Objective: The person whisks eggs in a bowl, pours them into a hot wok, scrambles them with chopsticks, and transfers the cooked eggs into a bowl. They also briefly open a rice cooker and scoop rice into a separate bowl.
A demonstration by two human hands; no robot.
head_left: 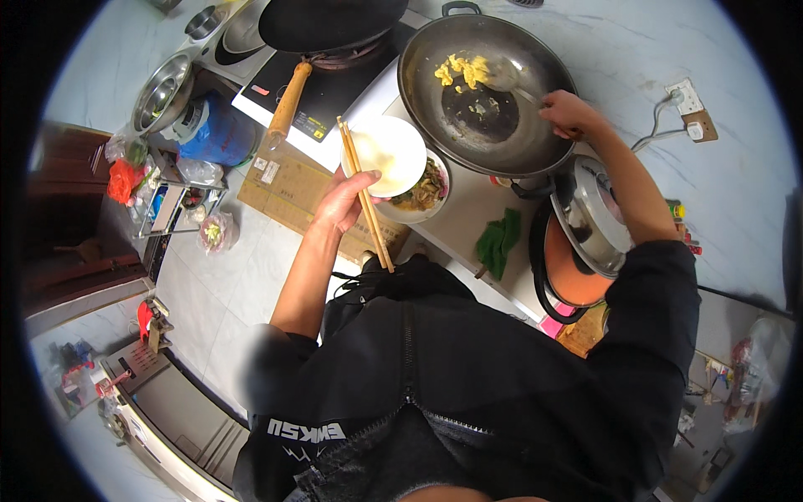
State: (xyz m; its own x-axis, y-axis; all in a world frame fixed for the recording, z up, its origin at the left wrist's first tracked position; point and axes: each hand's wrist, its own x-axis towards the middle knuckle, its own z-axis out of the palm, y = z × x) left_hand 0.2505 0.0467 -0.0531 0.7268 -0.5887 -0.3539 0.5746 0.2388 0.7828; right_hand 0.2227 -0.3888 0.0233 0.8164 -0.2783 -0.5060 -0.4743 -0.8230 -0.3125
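Note:
My left hand (347, 199) grips a white bowl (395, 150) by its near rim, with a pair of wooden chopsticks (375, 232) pinned under the thumb across its side. A thin pale yellow residue coats the inside of the bowl. My right hand (569, 115) is closed around the handle of a metal spatula (505, 80), whose blade rests in a large wok (452, 135). Yellow scrambled egg (465, 70) lies in the wok by the blade. Partly hidden below the bowl is a plate (411, 215) of cooked mixed food (430, 188).
A black pan (332, 25) with a wooden handle (292, 100) sits on an induction cooktop (263, 81). A green cloth (499, 241) lies at the counter's front edge, left of an orange-toned pot (568, 270) with a metal lid (590, 213) tilted over it. Wall plugs (696, 128) are at right.

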